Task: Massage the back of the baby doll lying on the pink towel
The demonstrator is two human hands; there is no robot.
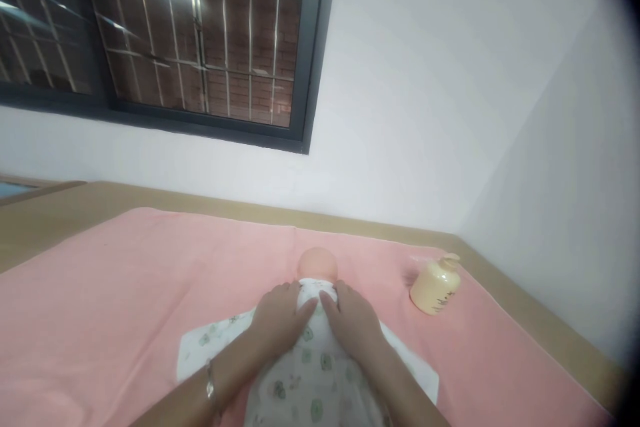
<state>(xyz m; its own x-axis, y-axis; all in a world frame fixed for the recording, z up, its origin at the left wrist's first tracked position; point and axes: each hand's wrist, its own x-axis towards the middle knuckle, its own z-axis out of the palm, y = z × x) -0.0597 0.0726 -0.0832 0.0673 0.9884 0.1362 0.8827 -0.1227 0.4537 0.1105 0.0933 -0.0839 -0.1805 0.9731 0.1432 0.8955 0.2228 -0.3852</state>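
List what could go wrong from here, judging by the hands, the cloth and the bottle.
The left hand and right hand lie on the printed cloth close to the doll's head; a slip might drag the cloth over it. The bracelet, close to the cloth, could snag it. The pump bottle stands on the pink blanket, so a tug there might tip it.

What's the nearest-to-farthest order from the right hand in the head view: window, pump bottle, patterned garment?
1. Patterned garment: touching the right hand.
2. Pump bottle: off to the right, on the pink cloth.
3. Window: upper left, beyond the cloth.
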